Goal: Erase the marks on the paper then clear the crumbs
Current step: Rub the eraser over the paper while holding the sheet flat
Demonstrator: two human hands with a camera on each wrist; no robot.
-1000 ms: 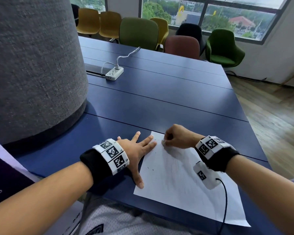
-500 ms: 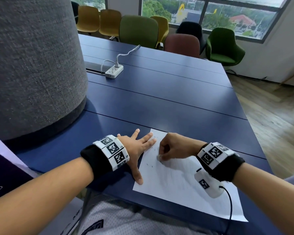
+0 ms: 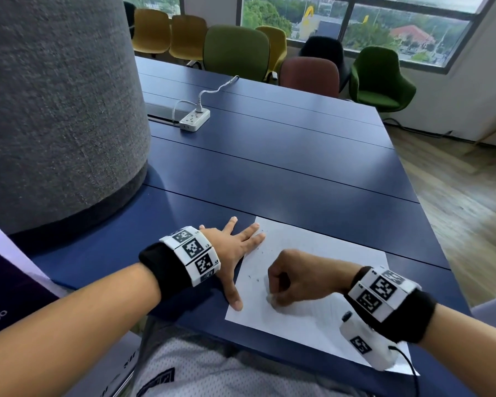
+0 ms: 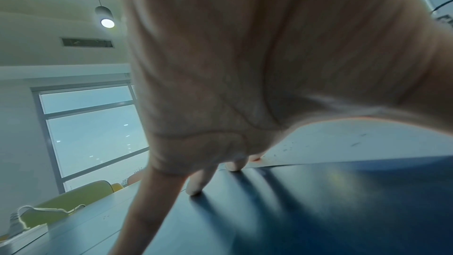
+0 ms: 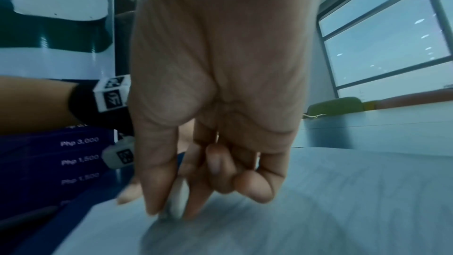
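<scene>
Eraser [image 5: 177,201]: pinched in right hand [image 3: 295,277], now nearer the body than a second ago, rubbing paper [image 3: 327,253]. Left hand [image 3: 232,250]: flat, pinning paper's left edge. Crumbs [image 3: 252,277] between hands; erasing unfinished.

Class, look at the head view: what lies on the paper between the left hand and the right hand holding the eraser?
A few small dark crumbs on bare white paper, between the left hand and right hand pinching the eraser; nothing else, head view.
</scene>
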